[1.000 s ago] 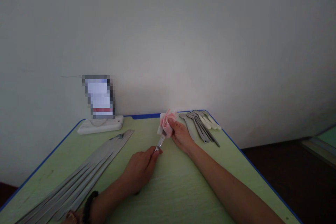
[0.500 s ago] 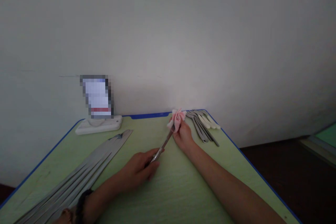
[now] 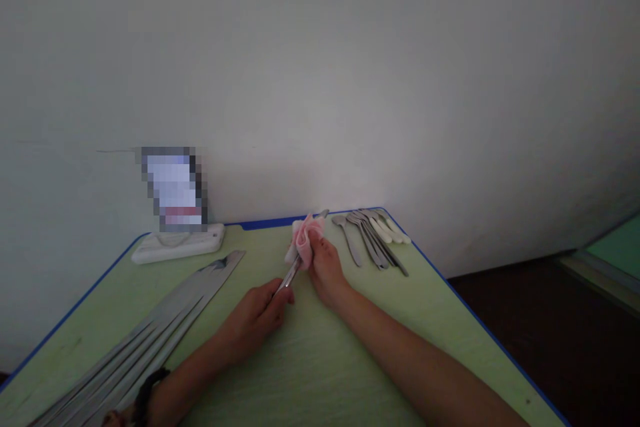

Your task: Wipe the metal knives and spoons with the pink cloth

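My left hand (image 3: 263, 313) is closed around the near end of a metal table knife (image 3: 289, 278), held at a slant above the table. In my right hand (image 3: 326, 267) is a pink and white cloth (image 3: 306, 240), bunched around the knife's middle. The grey tip sticks out past the cloth at the far side, while the part inside the folds is hidden. Just right of my right hand, a metal spoon (image 3: 350, 240) lies apart from a bundle of metal cutlery (image 3: 373, 240).
Several white-handled pieces of cutlery (image 3: 393, 233) lie at the far right corner. Long grey pleated material (image 3: 165, 320) stretches along the left side. A blurred phone (image 3: 175, 190) stands on a white base (image 3: 180, 243) at the back left. The green table (image 3: 300, 373) meets the wall (image 3: 320, 80).
My right hand and the cloth have slid along the knife toward my left hand, baring the tip. The lone spoon is now uncovered. The view has shifted slightly.
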Motion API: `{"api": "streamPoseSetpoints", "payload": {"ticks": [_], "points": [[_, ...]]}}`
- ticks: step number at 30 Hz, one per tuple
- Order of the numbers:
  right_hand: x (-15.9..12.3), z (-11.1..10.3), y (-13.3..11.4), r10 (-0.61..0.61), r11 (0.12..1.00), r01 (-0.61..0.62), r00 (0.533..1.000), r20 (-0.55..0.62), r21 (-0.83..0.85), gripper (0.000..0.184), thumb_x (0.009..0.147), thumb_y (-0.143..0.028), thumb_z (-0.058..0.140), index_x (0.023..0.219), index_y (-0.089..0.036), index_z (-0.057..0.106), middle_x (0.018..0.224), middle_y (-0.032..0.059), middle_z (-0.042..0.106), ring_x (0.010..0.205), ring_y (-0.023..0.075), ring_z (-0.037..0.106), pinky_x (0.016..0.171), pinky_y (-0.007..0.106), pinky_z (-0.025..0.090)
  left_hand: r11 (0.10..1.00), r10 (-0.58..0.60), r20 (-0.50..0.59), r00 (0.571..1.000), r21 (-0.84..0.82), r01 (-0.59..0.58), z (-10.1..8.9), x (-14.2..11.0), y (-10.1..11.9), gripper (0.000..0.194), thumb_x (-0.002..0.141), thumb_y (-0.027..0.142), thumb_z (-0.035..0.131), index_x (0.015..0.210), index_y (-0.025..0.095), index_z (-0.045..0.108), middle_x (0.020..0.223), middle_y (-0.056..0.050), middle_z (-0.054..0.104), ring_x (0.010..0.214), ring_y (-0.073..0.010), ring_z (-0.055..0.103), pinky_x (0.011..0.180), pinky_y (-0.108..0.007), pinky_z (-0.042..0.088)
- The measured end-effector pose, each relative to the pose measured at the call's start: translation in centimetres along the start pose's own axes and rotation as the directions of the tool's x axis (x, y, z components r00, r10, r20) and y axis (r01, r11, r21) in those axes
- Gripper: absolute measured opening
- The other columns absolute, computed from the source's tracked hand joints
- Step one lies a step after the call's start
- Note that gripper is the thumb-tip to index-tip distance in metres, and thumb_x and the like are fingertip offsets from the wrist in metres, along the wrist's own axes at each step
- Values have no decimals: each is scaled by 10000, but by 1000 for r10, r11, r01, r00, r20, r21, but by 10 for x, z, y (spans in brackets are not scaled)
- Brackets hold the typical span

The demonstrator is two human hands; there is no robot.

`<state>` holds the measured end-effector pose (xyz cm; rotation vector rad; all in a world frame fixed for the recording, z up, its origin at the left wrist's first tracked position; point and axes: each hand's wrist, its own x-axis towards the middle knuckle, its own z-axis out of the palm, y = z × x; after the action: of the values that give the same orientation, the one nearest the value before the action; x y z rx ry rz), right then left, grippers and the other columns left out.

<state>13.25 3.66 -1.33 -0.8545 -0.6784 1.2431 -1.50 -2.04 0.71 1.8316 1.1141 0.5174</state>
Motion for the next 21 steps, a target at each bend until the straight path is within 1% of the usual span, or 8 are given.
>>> {"api": "streamPoseSetpoints", "payload": {"ticks": [4, 7, 10, 11, 13, 16, 18, 21], "points": [[24, -13, -25, -14, 991, 33, 989, -148, 128, 219, 755, -392, 632, 754, -175, 648, 685, -8, 673, 631, 136, 575, 629, 256, 452, 996, 88, 89, 992, 14, -89, 1, -6, 1, 378, 929, 482, 305, 800, 187, 501, 547, 68, 406, 495, -106, 390, 487, -209, 313], [28, -17, -33, -26, 987, 54, 982, -185, 149, 211, 752, -397, 634, 755, -186, 632, 685, -14, 667, 629, 137, 579, 626, 259, 457, 992, 123, 88, 988, -13, -122, 1, -8, 1, 398, 932, 495, 304, 823, 180, 522, 524, 77, 391, 474, -99, 374, 473, -203, 300], [15, -10, -23, -94, 995, 96, 987, -127, 12, 324, 758, -498, 603, 716, -177, 619, 642, -10, 628, 599, 131, 535, 587, 250, 420, 996, 75, 43, 996, -52, -73, 0, -6, 1, 446, 917, 537, 305, 820, 173, 543, 501, 85, 354, 453, -97, 338, 449, -201, 268], [8, -6, -17, -100, 993, 94, 992, -76, -69, 374, 764, -536, 579, 686, -172, 609, 615, -11, 602, 578, 125, 506, 564, 246, 397, 997, 51, 17, 999, -63, -50, -1, -4, 1, 457, 910, 551, 310, 811, 172, 545, 498, 86, 347, 450, -96, 333, 447, -201, 261], [-6, 2, -5, -42, 975, 42, 999, 1, -217, 449, 754, -594, 558, 605, -170, 558, 537, -27, 522, 512, 107, 419, 496, 241, 322, 997, 12, -46, 999, -76, -15, -2, 0, 0, 465, 896, 573, 325, 792, 174, 540, 495, 86, 342, 448, -97, 335, 449, -203, 255], [-17, 9, 4, 8, 967, 12, 997, 78, -253, 464, 731, -620, 565, 610, -173, 534, 521, -41, 477, 500, 97, 366, 478, 239, 281, 997, -11, -103, 995, -72, 4, -3, 5, 0, 465, 890, 584, 325, 761, 181, 519, 496, 82, 352, 449, -101, 351, 448, -208, 258], [-17, 8, 3, 19, 974, 1, 996, 88, -226, 460, 718, -620, 578, 627, -170, 547, 532, -36, 487, 507, 99, 369, 484, 238, 287, 999, 3, -68, 998, -48, -6, -4, 4, 1, 466, 904, 562, 302, 736, 182, 511, 499, 73, 377, 458, -107, 374, 459, -214, 280], [-10, 4, -3, 31, 990, -19, 996, 79, -142, 437, 716, -606, 584, 664, -172, 586, 587, -16, 545, 531, 112, 416, 514, 244, 334, 993, 116, 75, 990, 21, -118, -4, -3, 5, 412, 926, 484, 313, 729, 180, 510, 551, 52, 446, 506, -112, 426, 512, -217, 333]]}}
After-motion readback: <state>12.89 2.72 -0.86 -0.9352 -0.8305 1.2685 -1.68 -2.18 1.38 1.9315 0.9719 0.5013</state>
